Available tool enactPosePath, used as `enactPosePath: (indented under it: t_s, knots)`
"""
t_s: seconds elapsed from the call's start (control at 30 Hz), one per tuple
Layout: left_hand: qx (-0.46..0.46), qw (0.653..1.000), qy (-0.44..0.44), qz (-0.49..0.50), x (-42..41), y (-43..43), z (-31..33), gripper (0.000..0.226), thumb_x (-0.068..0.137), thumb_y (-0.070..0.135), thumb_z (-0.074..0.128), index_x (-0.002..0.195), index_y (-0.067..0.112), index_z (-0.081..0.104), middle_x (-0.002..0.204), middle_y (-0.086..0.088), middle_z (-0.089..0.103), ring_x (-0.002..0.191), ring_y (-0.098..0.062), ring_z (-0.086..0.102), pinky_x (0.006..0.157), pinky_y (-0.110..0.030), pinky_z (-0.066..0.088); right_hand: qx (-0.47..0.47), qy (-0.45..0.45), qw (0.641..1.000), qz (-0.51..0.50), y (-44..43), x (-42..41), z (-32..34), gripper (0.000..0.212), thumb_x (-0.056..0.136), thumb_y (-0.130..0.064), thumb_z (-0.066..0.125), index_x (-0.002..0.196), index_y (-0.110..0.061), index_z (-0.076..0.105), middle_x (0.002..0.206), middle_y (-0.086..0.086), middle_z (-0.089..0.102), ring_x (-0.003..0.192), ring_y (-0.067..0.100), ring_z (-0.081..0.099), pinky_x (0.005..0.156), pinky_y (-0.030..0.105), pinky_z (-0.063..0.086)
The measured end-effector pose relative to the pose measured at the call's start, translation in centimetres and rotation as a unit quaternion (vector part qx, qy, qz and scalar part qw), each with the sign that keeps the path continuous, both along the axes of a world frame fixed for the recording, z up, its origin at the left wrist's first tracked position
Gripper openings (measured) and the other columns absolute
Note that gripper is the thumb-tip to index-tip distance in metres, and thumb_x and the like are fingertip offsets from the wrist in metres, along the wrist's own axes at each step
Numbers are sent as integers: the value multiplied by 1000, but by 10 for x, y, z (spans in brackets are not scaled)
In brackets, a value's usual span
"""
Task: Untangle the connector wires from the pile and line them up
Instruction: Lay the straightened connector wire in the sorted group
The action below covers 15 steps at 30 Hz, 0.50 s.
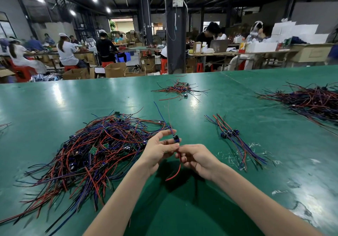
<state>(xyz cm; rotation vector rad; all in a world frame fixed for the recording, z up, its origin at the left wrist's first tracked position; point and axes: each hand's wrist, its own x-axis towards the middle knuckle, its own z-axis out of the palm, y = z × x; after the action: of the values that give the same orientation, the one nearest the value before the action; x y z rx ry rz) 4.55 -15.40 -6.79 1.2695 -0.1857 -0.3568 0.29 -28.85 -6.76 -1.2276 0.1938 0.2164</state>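
Note:
A big tangled pile of red, blue and black connector wires [91,149] with small green boards lies on the green table [45,104] at my left. Between my hands hangs one connector wire [176,138] with a small blue part; its blue and red leads rise upward and a red lead curls down. My left hand [159,148] holds it near the blue part. My right hand [196,158] pinches the red lead just below. To the right, a few straightened wires [231,137] lie side by side.
A smaller wire pile [180,89] sits farther back in the middle, and a large one [311,100] lies at the far right. Tape scraps mark the table at right. Beyond the table's far edge, people work at benches among cardboard boxes and a dark pillar.

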Motion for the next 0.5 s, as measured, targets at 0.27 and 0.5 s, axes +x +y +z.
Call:
enactPosePath:
  t_s: [0.27, 0.5]
  knots:
    - [15, 999, -12, 48, -1, -3, -1, 40, 75, -18, 64, 100, 13, 62, 76, -5, 70, 64, -16, 66, 64, -30, 51, -18, 0, 1000, 10, 0, 0, -2, 16, 88, 4, 55, 74, -2, 61, 54, 7, 61, 36, 5, 46, 36, 14, 37]
    - [22, 993, -35, 113, 3, -2, -3, 43, 69, -22, 66, 93, 13, 62, 57, 4, 67, 57, -8, 66, 58, -20, 53, -64, 0, 997, 37, 4, -3, -1, 12, 85, 4, 60, 75, 0, 65, 57, 7, 66, 34, 3, 42, 33, 13, 30]
